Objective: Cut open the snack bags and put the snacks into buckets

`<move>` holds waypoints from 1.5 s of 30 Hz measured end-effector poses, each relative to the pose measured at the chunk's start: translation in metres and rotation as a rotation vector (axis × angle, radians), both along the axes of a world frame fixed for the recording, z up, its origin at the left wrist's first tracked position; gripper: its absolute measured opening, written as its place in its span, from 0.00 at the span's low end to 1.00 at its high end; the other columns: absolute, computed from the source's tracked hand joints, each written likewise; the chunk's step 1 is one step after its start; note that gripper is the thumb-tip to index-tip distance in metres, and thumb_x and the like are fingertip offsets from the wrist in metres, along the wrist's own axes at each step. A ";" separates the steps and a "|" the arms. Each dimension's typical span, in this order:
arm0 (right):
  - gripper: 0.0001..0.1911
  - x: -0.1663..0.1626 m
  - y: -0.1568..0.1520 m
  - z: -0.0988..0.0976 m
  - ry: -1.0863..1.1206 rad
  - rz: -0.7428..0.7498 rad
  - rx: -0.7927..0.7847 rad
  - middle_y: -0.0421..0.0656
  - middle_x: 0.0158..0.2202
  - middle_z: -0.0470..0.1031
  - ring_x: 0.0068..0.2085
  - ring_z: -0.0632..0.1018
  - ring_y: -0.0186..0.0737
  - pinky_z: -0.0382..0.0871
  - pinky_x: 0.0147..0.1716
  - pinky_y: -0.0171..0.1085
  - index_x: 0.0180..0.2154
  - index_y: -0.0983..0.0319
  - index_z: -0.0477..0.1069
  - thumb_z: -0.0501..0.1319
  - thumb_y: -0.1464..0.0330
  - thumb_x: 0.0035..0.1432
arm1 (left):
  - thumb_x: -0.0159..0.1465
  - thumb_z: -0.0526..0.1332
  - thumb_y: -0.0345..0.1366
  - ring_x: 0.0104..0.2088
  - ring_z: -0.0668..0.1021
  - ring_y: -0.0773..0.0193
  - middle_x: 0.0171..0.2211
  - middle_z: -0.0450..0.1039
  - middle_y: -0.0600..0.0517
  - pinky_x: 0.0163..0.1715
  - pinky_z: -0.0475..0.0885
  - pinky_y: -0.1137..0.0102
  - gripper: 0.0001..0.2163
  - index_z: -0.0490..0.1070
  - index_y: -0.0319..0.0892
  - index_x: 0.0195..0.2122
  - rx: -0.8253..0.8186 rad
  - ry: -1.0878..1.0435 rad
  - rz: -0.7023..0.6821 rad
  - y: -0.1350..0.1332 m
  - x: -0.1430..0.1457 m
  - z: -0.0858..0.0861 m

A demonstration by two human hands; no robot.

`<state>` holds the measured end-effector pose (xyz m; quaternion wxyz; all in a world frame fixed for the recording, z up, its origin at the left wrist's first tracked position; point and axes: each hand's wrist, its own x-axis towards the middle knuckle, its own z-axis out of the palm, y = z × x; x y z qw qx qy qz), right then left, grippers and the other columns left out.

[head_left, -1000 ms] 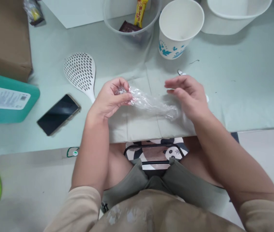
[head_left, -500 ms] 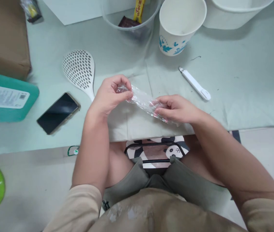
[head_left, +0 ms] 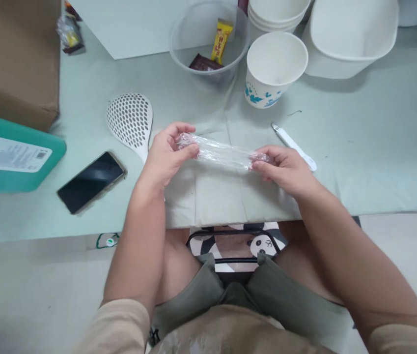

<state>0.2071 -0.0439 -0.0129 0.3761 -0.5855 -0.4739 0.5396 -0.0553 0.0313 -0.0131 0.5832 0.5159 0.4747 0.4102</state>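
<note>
A crinkled piece of clear plastic wrap (head_left: 223, 151) is stretched between my two hands, just above the table near its front edge. My left hand (head_left: 167, 155) pinches its left end between thumb and fingers. At the other end, my right hand (head_left: 280, 167) grips bunched wrap the same way. Beyond my left hand lies a white slotted skimmer (head_left: 130, 118), its handle partly hidden by that hand. A white utility knife (head_left: 292, 145) rests on the table just behind my right hand.
A phone (head_left: 92, 182), a green bottle (head_left: 13, 152) and a brown box (head_left: 13, 59) are on the left. Along the back stand a clear bowl (head_left: 179, 54) with wrapped snacks, a paper cup (head_left: 263, 88), more stacked cups (head_left: 278, 14) and a white tub (head_left: 341, 64).
My right hand has moved right, away from the left, and the plastic wrap is now pulled out longer and straighter. The view has shifted slightly, showing more of the table's back.
</note>
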 end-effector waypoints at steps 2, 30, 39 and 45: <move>0.08 0.000 0.002 -0.002 0.017 -0.083 0.040 0.37 0.24 0.75 0.22 0.69 0.30 0.65 0.22 0.32 0.32 0.60 0.78 0.71 0.65 0.47 | 0.52 0.72 0.28 0.24 0.77 0.71 0.24 0.74 0.57 0.28 0.73 0.75 0.10 0.76 0.44 0.33 -0.014 0.033 0.003 0.000 -0.001 0.001; 0.02 0.008 0.004 -0.010 0.292 -0.243 0.103 0.40 0.27 0.77 0.24 0.76 0.30 0.72 0.24 0.32 0.26 0.59 0.77 0.67 0.70 0.50 | 0.61 0.67 0.30 0.26 0.83 0.69 0.24 0.78 0.53 0.27 0.78 0.78 0.06 0.78 0.41 0.26 -0.203 -0.108 0.014 -0.001 -0.003 0.010; 0.14 0.007 0.001 -0.013 0.032 -0.157 0.171 0.43 0.26 0.77 0.29 0.79 0.38 0.77 0.33 0.40 0.26 0.57 0.78 0.65 0.61 0.63 | 0.55 0.74 0.29 0.26 0.81 0.71 0.23 0.77 0.57 0.29 0.78 0.78 0.07 0.81 0.44 0.34 -0.091 -0.051 0.115 0.003 0.001 -0.004; 0.18 0.014 0.000 -0.023 -0.183 -0.232 0.460 0.45 0.42 0.83 0.50 0.83 0.48 0.74 0.57 0.50 0.23 0.58 0.74 0.62 0.61 0.65 | 0.52 0.72 0.25 0.27 0.80 0.73 0.24 0.78 0.56 0.30 0.77 0.79 0.07 0.80 0.43 0.29 -0.064 -0.070 0.091 0.005 -0.002 -0.006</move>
